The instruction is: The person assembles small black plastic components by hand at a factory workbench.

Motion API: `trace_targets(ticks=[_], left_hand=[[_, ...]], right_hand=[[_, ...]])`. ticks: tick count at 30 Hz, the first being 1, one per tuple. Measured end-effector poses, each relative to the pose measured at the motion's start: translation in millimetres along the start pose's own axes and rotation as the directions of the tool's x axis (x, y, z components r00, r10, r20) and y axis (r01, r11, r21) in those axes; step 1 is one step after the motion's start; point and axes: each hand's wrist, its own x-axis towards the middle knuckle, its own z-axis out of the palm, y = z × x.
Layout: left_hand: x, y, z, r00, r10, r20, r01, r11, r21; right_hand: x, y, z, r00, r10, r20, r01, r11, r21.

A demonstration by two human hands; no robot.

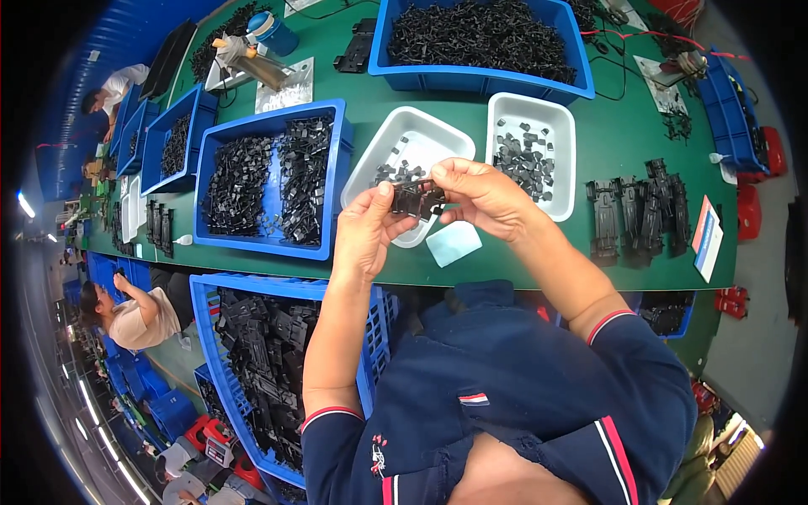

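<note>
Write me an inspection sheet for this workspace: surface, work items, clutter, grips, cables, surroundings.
Surface: green tabletop, with blue bins at the back and left.
Job's things: black part held up, overlapping the left white tray in view; small dark pieces in it and the right white tray.
Clutter: pale sheet near the front edge; printed card beside dark molded parts.
Grips: left grip and right grip pinch the black part.
Cables: red cable, upper right.
Surroundings: blue crate below the table edge; co-workers at far left.
</note>
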Motion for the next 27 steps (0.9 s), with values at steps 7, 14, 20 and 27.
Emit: trace_targets(ticks=[7,14,20,27], left_hand=[[7.8,-9.2,-2.8,0.954,0.282,-0.104,-0.255,0.942,0.218],[5.2,-10.0,2.4,0.956,0.291,-0.046,-0.278,0.941,0.192],[-10.0,9.6,13.9,0.998,0.053,0.027,-0.05,0.994,-0.099],[-3.9,5.6,-3.0,0.989,0.136,0.056,-0.143,0.977,0.16]], right_hand=[[10.0,6.0,1.9,0.994,-0.106,-0.021,0.105,0.994,-0.042],[19.1,34.4,17.9,0.861,-0.497,-0.109,0.449,0.843,-0.295],[19.7,39.9,19.6,0.733,-0.669,-0.12,0.537,0.678,-0.502],[22.9,33.8,17.2,0.846,-0.533,-0.023,0.494,0.8,-0.341]])
